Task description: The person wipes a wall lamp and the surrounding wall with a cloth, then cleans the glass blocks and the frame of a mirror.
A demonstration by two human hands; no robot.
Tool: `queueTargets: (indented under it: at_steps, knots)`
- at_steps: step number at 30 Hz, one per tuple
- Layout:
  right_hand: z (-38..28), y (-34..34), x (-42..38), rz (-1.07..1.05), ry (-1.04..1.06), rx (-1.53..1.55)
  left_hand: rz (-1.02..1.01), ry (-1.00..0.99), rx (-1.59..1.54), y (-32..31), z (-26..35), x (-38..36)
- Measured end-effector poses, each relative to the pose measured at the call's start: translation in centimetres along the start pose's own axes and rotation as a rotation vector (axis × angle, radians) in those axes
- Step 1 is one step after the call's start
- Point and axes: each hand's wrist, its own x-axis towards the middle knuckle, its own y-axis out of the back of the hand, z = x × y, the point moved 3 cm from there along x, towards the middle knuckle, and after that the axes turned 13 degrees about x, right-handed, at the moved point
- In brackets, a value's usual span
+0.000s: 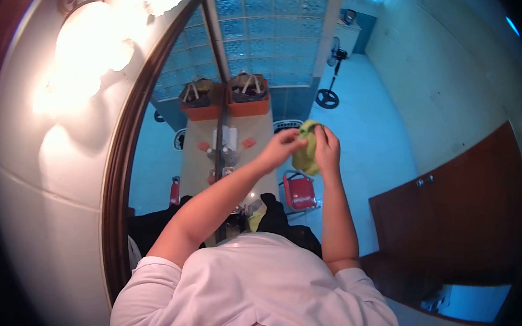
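both hands meet in mid-air above a narrow bench, raised at arm's length in front of a person in a white t-shirt (254, 286). left hand (282, 147) pinches the upper edge of a green cloth (306, 150) between thumb and fingertips, fingers curled close together. right hand (328, 149) grips the same cloth from the other side, fingers folded over its top, so the cloth hangs bunched between the two hands and drops just below them.

under the forearms the bench (262, 136) runs away from the person, crowded near its close end with dark items too small to make out; its left edge butts against a wood-framed mirror (124, 173) that doubles everything on it. a red chair (299, 192) stands just beside the bench's right edge, below the cloth. right of that the pale floor (368, 145) lies open as far as a brown door (465, 203).

at the bench's far end sits an orange basket (248, 97), against a glass-block wall (268, 33). a standing fan (332, 72) is farther back on the floor. bright lamps (90, 48) glare at the upper left.
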Motion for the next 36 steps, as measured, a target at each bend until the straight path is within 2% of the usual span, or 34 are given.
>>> queueTargets:
  at_steps: [3,6,9,10,13,14,15,17,18,19,20,23,27,29,30,33,34,35,36]
  knots:
    - [0.0,0.9,1.6,0.018,0.015,-0.004,0.040,0.067,-0.039,1.1,0.0,1.8]
    - [-1.0,2.9,2.1,-0.024,0.035,-0.083,0.017,0.140,-0.255,1.5,2.9,2.6]
    - [-1.3,7.1,2.5,0.012,-0.059,-0.107,-0.005,0.078,-0.308,1.7,4.3,4.3]
    - [-1.7,8.3,2.3,-0.067,-0.177,-0.142,-0.027,0.107,-0.201,1.4,5.0,4.4]
    - [-5.5,8.7,0.5,-0.036,-0.065,-0.868,-0.125,-0.050,-0.109,0.0,7.6,5.4]
    - [-6.6,8.0,0.1,0.037,0.116,-0.982,-0.064,-0.047,-0.175,-0.6,8.0,6.1]
    - [-5.7,7.7,0.1,0.019,0.118,-0.779,-0.098,-0.088,-0.014,-1.6,7.0,7.1]
    - [-3.4,7.5,0.4,-0.024,0.129,-0.380,-0.281,-0.121,0.317,-3.5,9.1,6.4]
    - [-3.5,7.0,0.2,-0.088,0.085,-0.341,-0.225,-0.129,0.284,-3.8,9.5,6.6]
    - [-3.2,7.0,0.1,-0.069,-0.090,-0.383,-0.170,-0.136,0.254,-4.0,9.7,6.8]
    - [-3.2,7.3,0.1,-0.083,-0.120,-0.342,-0.118,-0.142,0.227,-4.0,9.9,6.9]
    - [-0.9,8.8,0.5,-0.166,-0.207,-0.125,-0.209,-0.166,0.439,-2.8,9.6,6.3]
    - [-2.0,8.8,1.8,-0.186,-0.181,0.092,-0.296,-0.099,0.253,-1.5,6.8,6.1]
    - [-3.4,7.4,2.3,-0.105,-0.115,0.061,-0.627,0.004,0.537,-1.1,6.3,5.0]
    - [-2.9,7.0,2.6,-0.066,-0.105,0.092,-0.689,-0.001,0.647,-1.2,5.8,4.6]
    - [-3.5,6.5,3.1,0.082,-0.161,0.165,-0.784,-0.007,0.673,-0.9,3.9,4.0]
    - [-3.6,6.5,3.4,0.144,-0.159,0.196,-0.771,0.054,0.649,-0.7,3.8,4.1]
    - [-3.5,6.7,3.6,0.207,-0.157,0.227,-0.710,-0.015,0.518,-0.5,4.1,4.3]
    - [-1.9,7.4,4.0,0.267,-0.124,-0.025,-0.650,-0.082,0.387,-0.3,4.3,4.4]
